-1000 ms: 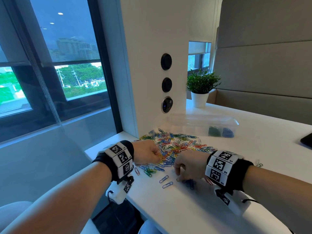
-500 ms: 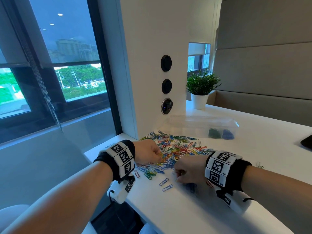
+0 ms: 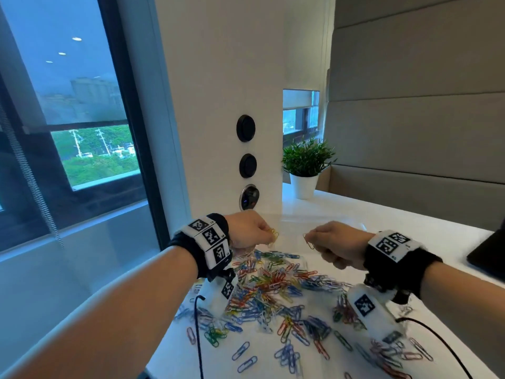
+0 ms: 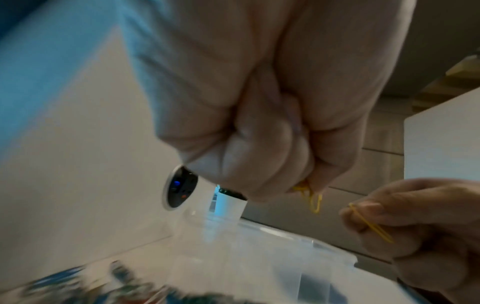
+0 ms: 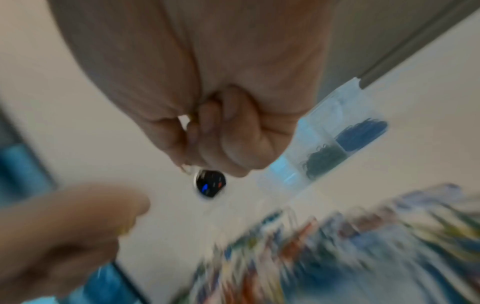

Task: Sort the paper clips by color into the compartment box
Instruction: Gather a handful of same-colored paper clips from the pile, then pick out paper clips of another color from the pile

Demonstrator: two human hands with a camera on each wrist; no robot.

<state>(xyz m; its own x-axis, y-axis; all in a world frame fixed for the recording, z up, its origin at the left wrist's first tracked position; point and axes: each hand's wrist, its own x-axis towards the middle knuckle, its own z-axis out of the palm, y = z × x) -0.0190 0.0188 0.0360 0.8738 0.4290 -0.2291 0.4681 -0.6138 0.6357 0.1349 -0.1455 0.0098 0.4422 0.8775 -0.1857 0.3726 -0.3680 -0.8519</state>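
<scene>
Office: white desk (image 3: 355,214), padded wall panels (image 3: 415,132), potted plant (image 3: 306,162), high-rise window (image 3: 82,105).

Yellow paper clips (image 4: 313,202) are pinched in both hands. Blue, red, green and yellow clips (image 3: 273,291) are strewn on the white tabletop (image 3: 410,222). Black-and-white checked wristbands (image 3: 211,242) are worn.

Paper clip pile (image 5: 337,246) motion-blurred, lower right of right wrist view; compartment box (image 3: 289,228) mostly hidden behind hands.
</scene>
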